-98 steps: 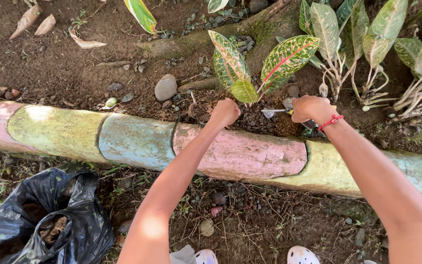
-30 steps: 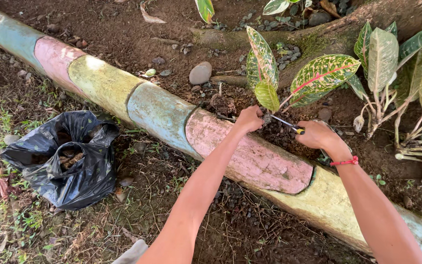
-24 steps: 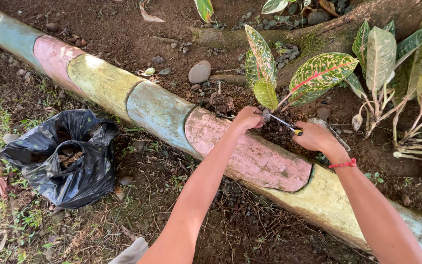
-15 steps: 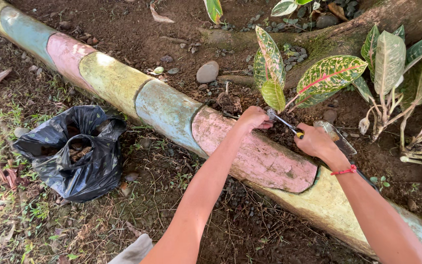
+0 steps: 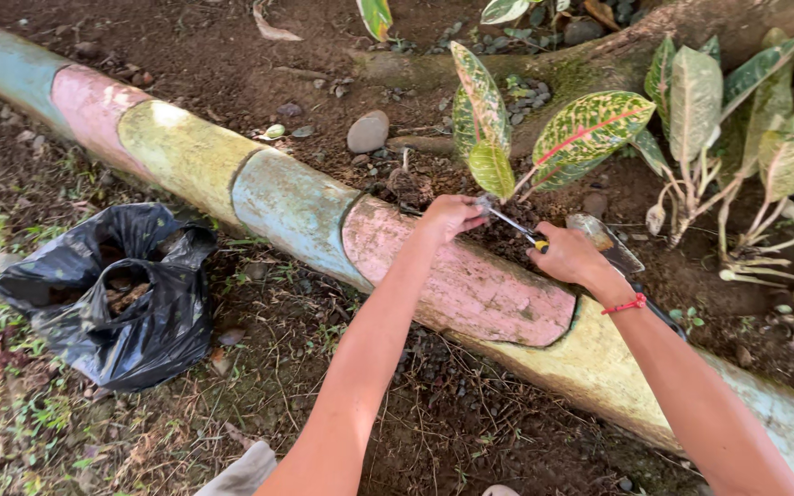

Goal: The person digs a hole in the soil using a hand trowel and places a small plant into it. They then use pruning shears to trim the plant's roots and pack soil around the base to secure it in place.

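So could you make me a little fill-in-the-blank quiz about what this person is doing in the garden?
1. The right hand holds a small tool with a ____ handle and a thin metal tip.
2. The left hand rests at the base of a plant with spotted leaves that have ____ midribs.
3. On the ground beside the painted border lies an open ____ plastic bag.
4. The right wrist wears a ____ band.

Missing words: yellow; pink; black; red
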